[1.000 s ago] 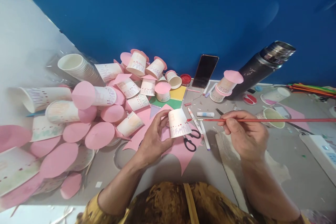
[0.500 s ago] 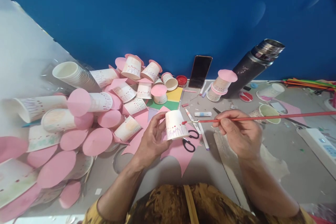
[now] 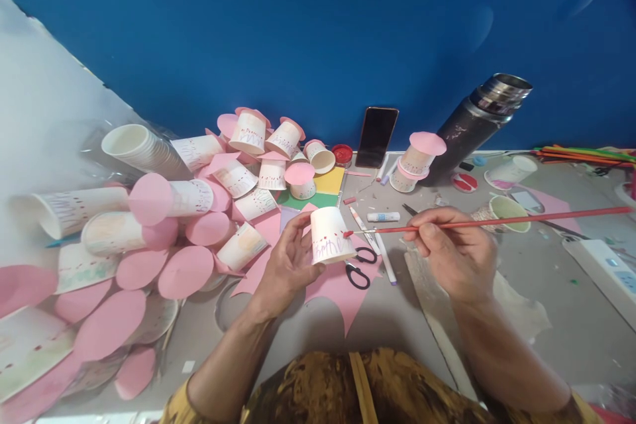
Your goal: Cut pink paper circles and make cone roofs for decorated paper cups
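Note:
My left hand (image 3: pixel 288 264) holds a white paper cup (image 3: pixel 328 236) upside down over a pink paper sheet (image 3: pixel 342 286); the cup carries purple zigzag marks and red dots. My right hand (image 3: pixel 454 250) grips a long red paintbrush (image 3: pixel 501 220) like a pen. The brush's red-tipped end touches the cup's right side. Black-handled scissors (image 3: pixel 362 266) lie on the pink sheet just below the cup.
A heap of decorated cups with pink paper discs (image 3: pixel 189 212) fills the left. A phone (image 3: pixel 376 136) and a dark flask (image 3: pixel 472 124) lean at the blue wall. A red paint pot (image 3: pixel 342 154), markers (image 3: pixel 370 235), a glue stick (image 3: pixel 383 216) and a water cup (image 3: pixel 504 210) lie nearby.
The brush tip has moved left from beside the cup to touch its side. The cup has turned slightly in my left hand.

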{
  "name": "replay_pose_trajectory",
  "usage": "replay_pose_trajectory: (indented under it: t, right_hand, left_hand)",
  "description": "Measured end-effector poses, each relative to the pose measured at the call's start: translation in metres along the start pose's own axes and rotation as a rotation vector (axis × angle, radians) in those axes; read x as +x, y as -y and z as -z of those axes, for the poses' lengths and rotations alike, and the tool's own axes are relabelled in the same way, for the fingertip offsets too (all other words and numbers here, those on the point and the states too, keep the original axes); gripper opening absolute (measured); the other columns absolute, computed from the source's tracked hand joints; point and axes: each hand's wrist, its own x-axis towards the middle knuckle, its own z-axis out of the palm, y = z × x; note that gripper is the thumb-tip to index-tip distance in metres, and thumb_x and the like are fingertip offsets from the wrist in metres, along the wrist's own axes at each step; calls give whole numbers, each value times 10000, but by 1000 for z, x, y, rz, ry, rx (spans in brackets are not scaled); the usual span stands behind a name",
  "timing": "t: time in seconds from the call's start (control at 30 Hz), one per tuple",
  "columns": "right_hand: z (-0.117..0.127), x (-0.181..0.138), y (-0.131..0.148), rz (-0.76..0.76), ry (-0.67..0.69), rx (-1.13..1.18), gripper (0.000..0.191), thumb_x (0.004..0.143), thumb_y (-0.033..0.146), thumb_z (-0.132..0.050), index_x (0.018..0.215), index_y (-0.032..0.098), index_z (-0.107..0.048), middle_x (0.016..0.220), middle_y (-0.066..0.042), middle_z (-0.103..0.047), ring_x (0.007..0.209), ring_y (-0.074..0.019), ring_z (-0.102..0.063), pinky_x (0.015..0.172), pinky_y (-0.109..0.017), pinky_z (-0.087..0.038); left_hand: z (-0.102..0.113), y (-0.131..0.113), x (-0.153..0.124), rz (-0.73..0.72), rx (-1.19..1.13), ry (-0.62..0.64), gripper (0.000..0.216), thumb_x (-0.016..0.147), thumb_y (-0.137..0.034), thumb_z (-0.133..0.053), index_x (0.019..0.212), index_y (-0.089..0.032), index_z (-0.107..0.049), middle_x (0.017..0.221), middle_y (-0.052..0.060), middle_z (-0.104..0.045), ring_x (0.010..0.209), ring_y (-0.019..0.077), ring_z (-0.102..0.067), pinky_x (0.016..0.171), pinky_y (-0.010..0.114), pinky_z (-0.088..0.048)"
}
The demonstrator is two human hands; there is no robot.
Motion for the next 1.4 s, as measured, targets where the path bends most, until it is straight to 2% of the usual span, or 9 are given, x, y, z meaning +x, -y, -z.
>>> replay_pose_trajectory:
  t: [0.17, 0.3, 0.5, 0.67, 0.8, 1.0, 1.17, 1.4]
  right_hand:
    - [1, 2, -1, -10, -30, 22, 90, 951, 299, -713, 935, 216, -743, 701, -15, -696, 610, -134, -612, 498, -243, -421]
    - [2, 4, -2, 0, -60, 38, 110, 944, 319, -723, 929, 212, -744, 734, -22, -718, 558, -113, -556, 491, -249, -419]
    - [0, 1, 1, 12, -59, 61, 107, 944, 322, -721, 932, 219, -743, 729, -19, -721, 549, -115, -562, 484, -248, -425]
    - [-1, 1, 2, -36, -20, 40, 113, 940, 321, -725, 918, 212, -742, 722, -23, -724, 547, -118, -563, 477, -248, -417]
    - [1, 3, 3, -24, -77, 71, 124, 936, 337, -731, 917, 215, -742, 744, -24, -719, 554, -116, -555, 481, -252, -414]
    - [2, 2, 4, -24, -61, 88, 114, 944, 340, -726, 918, 229, -738, 708, -18, -702, 603, -138, -608, 487, -248, -424]
    - [-1, 0, 2, -59, -31, 72, 116, 942, 339, -725, 918, 226, -734, 704, -20, -706, 569, -136, -585, 474, -252, -397]
    - [1, 2, 3, -42, -78, 76, 134, 931, 352, -732, 915, 219, -726, 731, -21, -717, 524, -124, -536, 470, -264, -400]
  left_hand:
    - [-2, 0, -1, 41, -61, -28, 807, 647, -175, -907, 1360, -279, -543, 1527, 113, -496, 1455, 349, -426, 1135, 435, -420]
    - [-5, -1, -1, 64, -114, -35, 852, 607, -176, -932, 1368, -277, -562, 1498, 105, -546, 1469, 359, -410, 1174, 454, -389]
    - [-9, 0, 0, 65, -133, -33, 833, 586, -196, -945, 1337, -278, -595, 1464, 97, -584, 1462, 363, -416, 1173, 457, -393]
    - [-9, 0, -1, 87, -125, -34, 857, 586, -214, -948, 1358, -274, -581, 1468, 108, -580, 1459, 371, -415, 1165, 465, -396]
    - [-9, -1, -2, 115, -143, -31, 902, 566, -216, -959, 1376, -266, -564, 1515, 122, -543, 1459, 386, -413, 1163, 482, -395]
    - [-11, -3, -3, 135, -152, -13, 915, 592, -241, -950, 1408, -286, -538, 1505, 118, -560, 1386, 384, -510, 1089, 469, -473]
    - [-16, -7, -3, 152, -200, -6, 955, 588, -222, -943, 1439, -276, -514, 1448, 128, -615, 1280, 379, -609, 992, 432, -544]
    - [-16, -6, -5, 181, -209, -23, 951, 594, -215, -923, 1452, -261, -515, 1433, 122, -631, 1338, 367, -571, 1086, 445, -487]
